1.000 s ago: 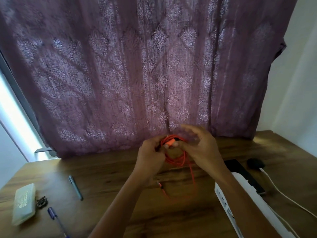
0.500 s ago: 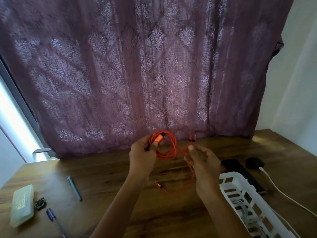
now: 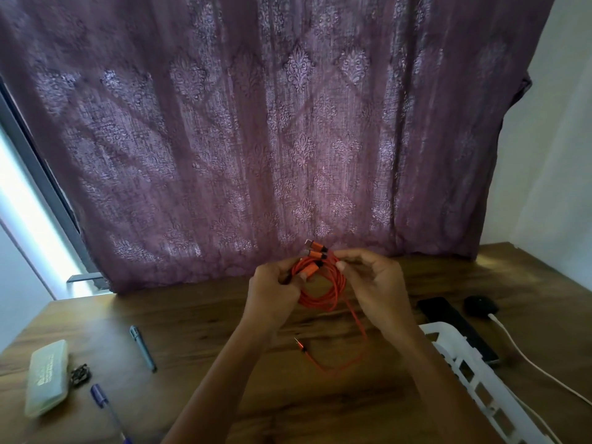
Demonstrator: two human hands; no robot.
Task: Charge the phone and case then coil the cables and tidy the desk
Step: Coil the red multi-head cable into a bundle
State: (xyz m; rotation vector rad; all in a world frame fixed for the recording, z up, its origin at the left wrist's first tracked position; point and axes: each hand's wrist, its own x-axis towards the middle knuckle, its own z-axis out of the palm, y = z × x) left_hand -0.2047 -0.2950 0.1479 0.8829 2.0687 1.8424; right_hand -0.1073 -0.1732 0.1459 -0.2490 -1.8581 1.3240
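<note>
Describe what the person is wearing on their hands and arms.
Nothing shows on either: the left hand and right hand are bare, with no gloves, rings, watch or bracelets visible. Both forearms are bare too, with no sleeves down to the picture's bottom edge.

We are looking from a single head-worn camera, facing forward and slightly down over the table (image 3: 192, 318) toward the curtain (image 3: 256, 139) behind it. The wide lens is sitting close above both forearms, taking in the table's left and right edges, with no second view sharing the scene.
</note>
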